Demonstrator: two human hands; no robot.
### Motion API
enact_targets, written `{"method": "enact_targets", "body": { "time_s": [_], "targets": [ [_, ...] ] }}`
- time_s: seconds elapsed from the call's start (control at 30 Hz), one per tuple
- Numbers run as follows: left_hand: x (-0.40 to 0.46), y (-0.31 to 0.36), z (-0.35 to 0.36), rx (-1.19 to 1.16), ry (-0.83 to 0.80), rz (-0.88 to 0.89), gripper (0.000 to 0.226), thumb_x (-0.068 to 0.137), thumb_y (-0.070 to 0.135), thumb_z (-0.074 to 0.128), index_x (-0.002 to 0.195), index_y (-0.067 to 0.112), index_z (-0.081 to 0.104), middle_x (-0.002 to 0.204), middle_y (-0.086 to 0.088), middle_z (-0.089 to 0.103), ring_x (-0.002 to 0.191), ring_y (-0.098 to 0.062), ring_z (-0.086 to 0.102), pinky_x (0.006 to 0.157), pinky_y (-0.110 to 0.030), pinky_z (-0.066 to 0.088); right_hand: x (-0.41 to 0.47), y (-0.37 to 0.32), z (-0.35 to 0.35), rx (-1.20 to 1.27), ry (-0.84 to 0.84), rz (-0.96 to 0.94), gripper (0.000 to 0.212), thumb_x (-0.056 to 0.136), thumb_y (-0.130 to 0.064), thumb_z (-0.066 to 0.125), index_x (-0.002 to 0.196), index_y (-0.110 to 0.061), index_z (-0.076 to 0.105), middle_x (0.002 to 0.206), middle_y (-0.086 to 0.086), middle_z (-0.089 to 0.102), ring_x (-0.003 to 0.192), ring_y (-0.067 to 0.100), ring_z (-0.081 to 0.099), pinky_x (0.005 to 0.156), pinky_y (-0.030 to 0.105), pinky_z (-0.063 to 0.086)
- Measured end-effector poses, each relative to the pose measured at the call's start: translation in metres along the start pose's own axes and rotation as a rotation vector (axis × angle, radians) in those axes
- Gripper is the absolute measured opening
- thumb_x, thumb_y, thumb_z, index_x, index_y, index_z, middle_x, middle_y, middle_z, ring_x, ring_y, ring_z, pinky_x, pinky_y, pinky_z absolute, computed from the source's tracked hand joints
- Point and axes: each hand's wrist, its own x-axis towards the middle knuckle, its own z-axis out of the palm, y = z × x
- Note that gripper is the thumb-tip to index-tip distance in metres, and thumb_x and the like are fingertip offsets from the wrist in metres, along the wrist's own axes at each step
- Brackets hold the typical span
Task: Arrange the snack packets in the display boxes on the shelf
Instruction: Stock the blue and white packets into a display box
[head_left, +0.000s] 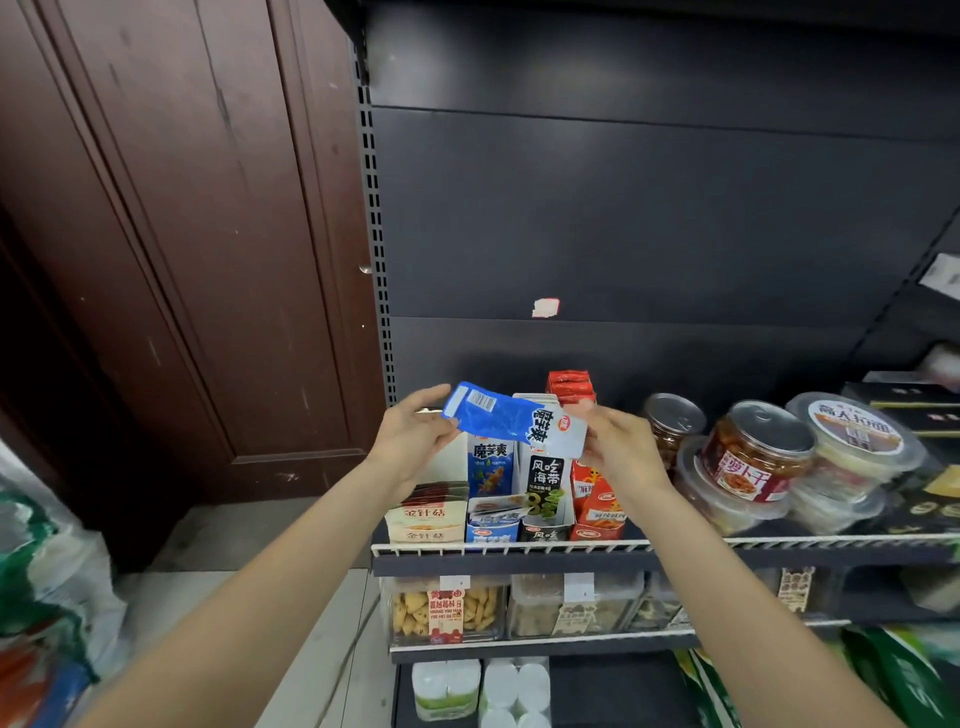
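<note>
One view, head camera. Item: blue-and-white snack packet (514, 421), flat foil pouch, held level in the air just above the blue display box (491, 467), which serves as landmark.

Handling, judged: light, thin, limp across its span, slick film; crumples but unlikely to break. Best taken at the sealed end seams, as now.

Left hand (415, 441): left of the box, arm reaching up from below, thumb and fingers pinching the barcode end.

Right hand (618, 447): right of the box, fingers pinching the white end of the packet.

Neighbours: black seaweed box (545, 483) just right of the blue box; orange box (597, 499) beyond it; beige box (434, 512) left and nearer the shelf rail (675, 544).
</note>
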Motion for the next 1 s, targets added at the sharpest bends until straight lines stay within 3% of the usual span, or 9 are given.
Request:
{"method": "enact_targets", "body": {
  "time_s": [0.1,0.2,0.43,0.57,0.7,0.83,0.93,1.0],
  "targets": [
    [-0.002,-0.003,-0.006,0.212,-0.002,0.137,0.052,0.088,-0.002,0.059,0.133,0.024,0.050,0.098,-0.004,0.063,0.101,-0.016,0.060,0.096,-0.030,0.045,-0.005,0.001,-0.003,-0.044,-0.079,-0.062,0.038,0.086,-0.001,0.062,0.121,-0.016,0.061,0.113,0.004,0.067,0.101,0.017,0.064,0.077,0.025,0.055],
    [-0.003,-0.005,-0.012,0.430,-0.082,0.280,0.058,0.087,0.001,0.061,0.136,0.029,0.045,0.096,0.005,0.061,0.093,-0.008,0.059,0.084,-0.015,0.045,-0.006,0.002,-0.005,-0.120,-0.092,-0.119,0.058,0.083,0.006,0.062,0.132,-0.022,0.051,0.115,0.001,0.064,0.102,0.017,0.064,0.073,0.024,0.056],
    [0.000,-0.009,-0.023,0.755,-0.110,0.414,0.074,0.082,0.005,0.069,0.142,0.034,0.036,0.093,0.017,0.055,0.081,-0.009,0.054,0.072,-0.011,0.046,-0.007,0.005,-0.006,-0.187,-0.148,-0.259,0.061,0.083,0.011,0.059,0.132,-0.025,0.051,0.115,0.000,0.065,0.092,0.004,0.066,0.070,0.019,0.056],
    [0.002,-0.009,-0.024,0.741,-0.105,0.403,0.073,0.084,0.005,0.068,0.143,0.033,0.035,0.093,0.018,0.054,0.082,-0.009,0.054,0.072,-0.012,0.045,-0.005,0.007,-0.006,-0.201,-0.154,-0.275,0.056,0.088,0.006,0.056,0.133,-0.026,0.050,0.119,-0.001,0.064,0.098,0.008,0.065,0.079,0.026,0.057],
    [0.006,-0.011,-0.023,0.587,-0.099,0.294,0.062,0.086,0.003,0.064,0.139,0.027,0.042,0.092,0.007,0.058,0.087,-0.013,0.057,0.080,-0.021,0.047,-0.004,0.004,-0.006,-0.090,-0.130,-0.221,0.041,0.097,0.002,0.037,0.129,-0.018,0.056,0.119,0.002,0.065,0.103,0.012,0.064,0.082,0.030,0.057],
    [0.011,-0.017,-0.021,0.525,-0.130,0.187,0.051,0.088,0.004,0.062,0.133,0.025,0.051,0.100,-0.002,0.060,0.087,-0.012,0.060,0.078,-0.018,0.043,-0.001,-0.001,-0.008,-0.251,-0.137,-0.320,0.036,0.090,0.000,0.055,0.120,-0.018,0.063,0.115,-0.003,0.066,0.107,0.007,0.061,0.079,0.020,0.055],
    [0.015,-0.024,-0.019,0.483,-0.148,0.066,0.045,0.089,0.007,0.062,0.132,0.016,0.053,0.117,-0.002,0.058,0.106,-0.019,0.057,0.090,-0.028,0.043,0.002,-0.002,-0.009,-0.447,-0.006,-0.449,0.022,0.086,-0.005,0.062,0.098,-0.020,0.072,0.105,-0.003,0.068,0.096,0.006,0.063,0.083,0.021,0.053],
    [0.019,-0.029,-0.018,0.568,-0.139,0.047,0.045,0.090,0.013,0.062,0.133,0.016,0.051,0.130,-0.003,0.054,0.116,-0.021,0.054,0.097,-0.031,0.042,0.006,-0.003,-0.008,-0.576,0.099,-0.555,0.016,0.085,-0.009,0.065,0.095,-0.016,0.074,0.101,-0.002,0.067,0.088,0.002,0.061,0.083,0.016,0.049]
  ]
}}
